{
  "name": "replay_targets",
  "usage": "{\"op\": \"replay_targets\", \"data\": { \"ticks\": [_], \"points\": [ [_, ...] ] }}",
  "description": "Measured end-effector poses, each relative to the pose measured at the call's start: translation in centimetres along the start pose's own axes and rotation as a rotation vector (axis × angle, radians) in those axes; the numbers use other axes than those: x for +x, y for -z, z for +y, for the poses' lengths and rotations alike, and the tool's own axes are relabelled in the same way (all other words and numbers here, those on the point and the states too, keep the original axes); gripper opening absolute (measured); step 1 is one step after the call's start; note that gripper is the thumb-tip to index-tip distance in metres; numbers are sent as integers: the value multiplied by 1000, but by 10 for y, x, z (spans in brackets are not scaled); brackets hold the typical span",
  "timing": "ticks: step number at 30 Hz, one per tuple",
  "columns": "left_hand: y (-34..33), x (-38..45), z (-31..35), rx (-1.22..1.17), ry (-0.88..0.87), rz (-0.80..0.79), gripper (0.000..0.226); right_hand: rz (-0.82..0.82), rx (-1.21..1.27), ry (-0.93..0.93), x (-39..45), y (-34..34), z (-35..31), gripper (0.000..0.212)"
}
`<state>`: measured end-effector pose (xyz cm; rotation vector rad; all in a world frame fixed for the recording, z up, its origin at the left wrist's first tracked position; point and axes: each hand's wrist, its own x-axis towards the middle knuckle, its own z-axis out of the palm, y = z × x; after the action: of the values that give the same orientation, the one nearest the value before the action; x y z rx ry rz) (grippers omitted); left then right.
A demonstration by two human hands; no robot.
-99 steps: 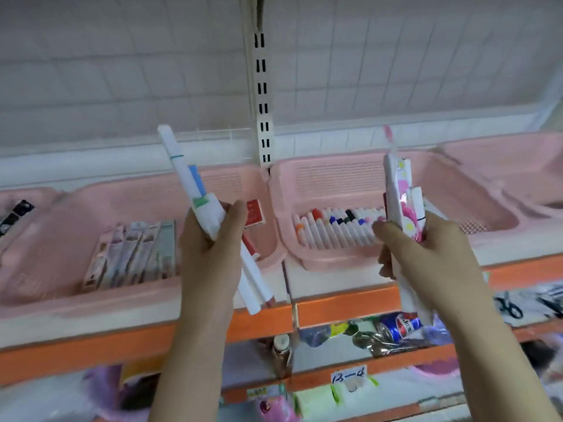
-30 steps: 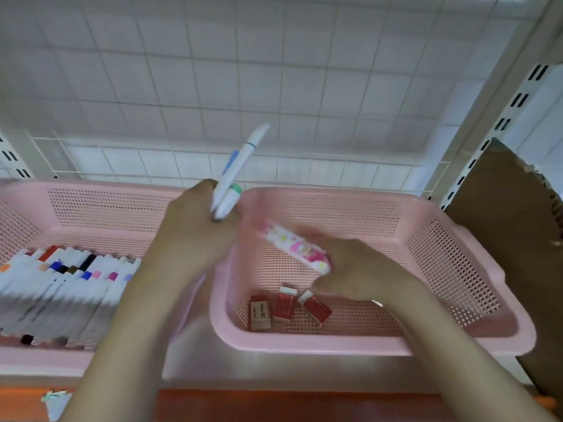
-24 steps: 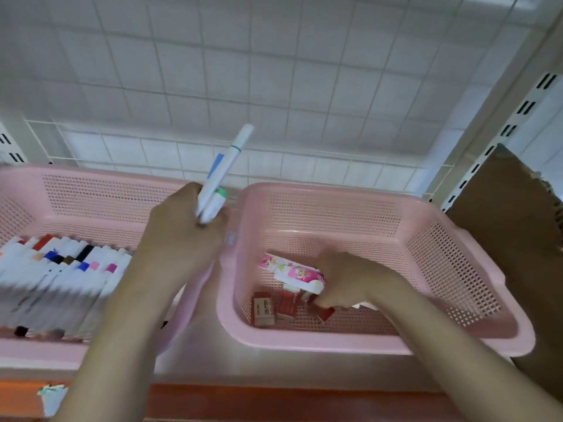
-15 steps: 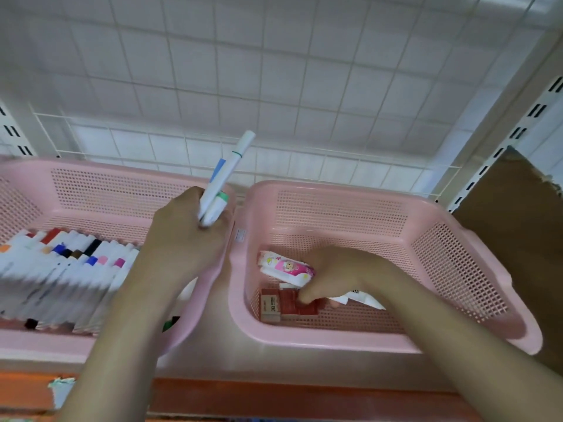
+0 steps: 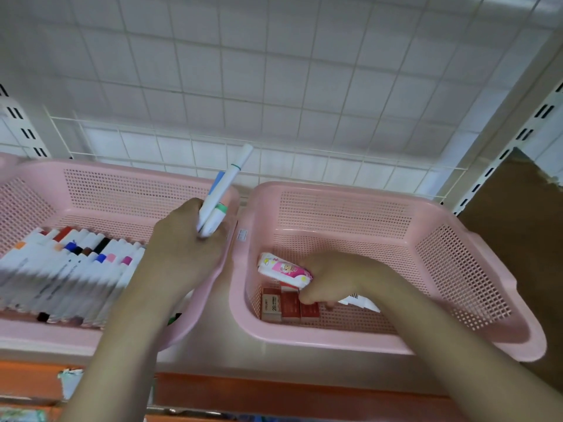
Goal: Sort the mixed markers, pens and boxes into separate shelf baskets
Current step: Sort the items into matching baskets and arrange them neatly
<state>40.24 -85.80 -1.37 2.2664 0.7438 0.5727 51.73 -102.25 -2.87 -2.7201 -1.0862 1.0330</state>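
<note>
Left hand: your left hand (image 5: 185,254) is curled round a bundle of white pens (image 5: 224,190), their tips pointing up and away from you. It hovers over the near right corner of the marker basket (image 5: 122,190), just left of the box basket (image 5: 457,239).
Right hand: your right hand (image 5: 338,278) is down inside the box basket, holding pink patterned packets (image 5: 283,269) against the palm, with your fingertips on the red boxes (image 5: 291,304).
Red boxes: they lie side by side on the box basket's floor, in its near left corner; the leftmost reads "2B".
Pink patterned packets: they sit just above the red boxes, angled toward the box basket's left wall.
Markers (image 5: 64,269): a row of white-barrelled ones with coloured caps fills the marker basket, left of the box basket.
Shelf: both baskets stand side by side on the shelf (image 5: 213,345), the box basket to the right.
</note>
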Motion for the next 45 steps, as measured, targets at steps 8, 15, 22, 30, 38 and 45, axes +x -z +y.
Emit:
{"op": "replay_targets", "data": {
  "ticks": [8, 15, 22, 30, 38, 45],
  "points": [
    [-8, -18, 8, -39, 8, 60, 19, -10, -46, 56, -14, -2, 5, 19],
    [8, -17, 23, -31, -59, 177, 20, 506, 379, 202, -33, 20, 8, 13],
    [29, -15, -3, -55, -70, 118, 29, 803, 536, 329, -39, 26, -30, 15],
    [82, 9, -55, 160, -353, -120, 15, 930, 659, 320, -16, 28, -131, 29],
    [149, 55, -129, 273, -501, -282, 27, 921, 1019, 193, 41, 24, -240, 25],
    [166, 90, -164, 192, -407, -376, 24, 993, 1255, 128, 61, 29, -277, 19]
  ]
}}
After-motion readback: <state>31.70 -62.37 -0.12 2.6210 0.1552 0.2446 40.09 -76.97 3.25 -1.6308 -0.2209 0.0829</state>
